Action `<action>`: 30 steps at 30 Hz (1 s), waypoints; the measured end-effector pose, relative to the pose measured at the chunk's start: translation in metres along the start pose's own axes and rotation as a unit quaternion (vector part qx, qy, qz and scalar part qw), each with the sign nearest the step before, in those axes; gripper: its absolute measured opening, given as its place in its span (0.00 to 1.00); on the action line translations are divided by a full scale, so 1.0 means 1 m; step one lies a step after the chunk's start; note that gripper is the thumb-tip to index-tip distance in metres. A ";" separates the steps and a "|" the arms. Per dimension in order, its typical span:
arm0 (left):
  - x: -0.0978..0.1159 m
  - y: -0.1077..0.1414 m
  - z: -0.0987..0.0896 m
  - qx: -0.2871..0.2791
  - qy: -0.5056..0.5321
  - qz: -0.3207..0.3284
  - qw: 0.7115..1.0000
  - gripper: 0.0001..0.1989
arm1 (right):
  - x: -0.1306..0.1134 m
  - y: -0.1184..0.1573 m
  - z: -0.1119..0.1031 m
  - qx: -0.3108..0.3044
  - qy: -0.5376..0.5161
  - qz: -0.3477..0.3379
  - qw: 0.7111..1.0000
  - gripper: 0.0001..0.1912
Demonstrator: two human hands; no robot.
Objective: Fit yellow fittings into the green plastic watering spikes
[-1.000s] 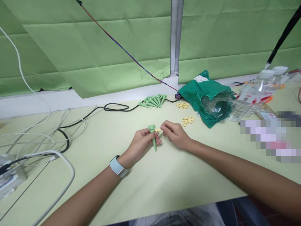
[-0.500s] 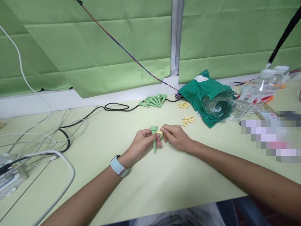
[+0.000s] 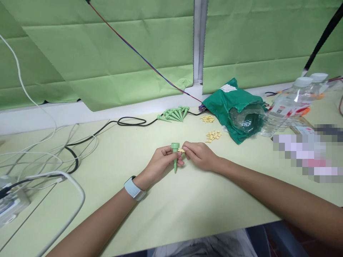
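Note:
Between the thumb and fingers of my left hand [image 3: 162, 162] a green plant watering spike [image 3: 175, 146] is held upright, its pointed end down. My right hand [image 3: 200, 156] pinches a small yellow plastic piece [image 3: 182, 150] that meets the side of the spike just below its cap. My fingertips partly hide where the two parts join. Beyond my hands, a pile of green spikes [image 3: 175, 114] lies against the back of the table. To its right are two little heaps of yellow pieces, a nearer heap [image 3: 213, 136] and a farther heap [image 3: 207, 119].
A torn green plastic bag [image 3: 222, 103] lies at the back right, with clear water bottles [image 3: 284, 103] beside it. Black cable [image 3: 131, 122] and tangled white cables [image 3: 77, 189] spread over the left side of the table. Green cloth [image 3: 134, 46] hangs behind.
My hands keep the same grip on the spike and the yellow piece, with hardly any movement. The whole view has shifted slightly.

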State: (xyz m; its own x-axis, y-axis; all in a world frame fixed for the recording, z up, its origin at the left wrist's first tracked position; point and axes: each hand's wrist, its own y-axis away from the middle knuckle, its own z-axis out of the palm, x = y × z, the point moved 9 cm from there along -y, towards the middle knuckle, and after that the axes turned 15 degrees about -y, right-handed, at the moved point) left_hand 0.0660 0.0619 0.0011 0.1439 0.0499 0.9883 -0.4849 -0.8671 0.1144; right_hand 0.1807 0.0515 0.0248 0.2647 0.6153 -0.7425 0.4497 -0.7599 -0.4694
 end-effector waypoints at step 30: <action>0.005 0.000 -0.004 0.022 -0.080 0.059 0.995 0.10 | -0.002 0.005 0.002 0.035 -0.032 0.031 0.998 0.10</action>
State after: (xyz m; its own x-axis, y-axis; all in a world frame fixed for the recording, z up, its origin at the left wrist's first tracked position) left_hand 0.0630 0.0637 0.0062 0.2265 -0.1297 0.9653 -0.4689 -0.8832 -0.0087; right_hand 0.1807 0.0461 0.0235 0.2341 0.5543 -0.7987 0.3728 -0.8099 -0.4528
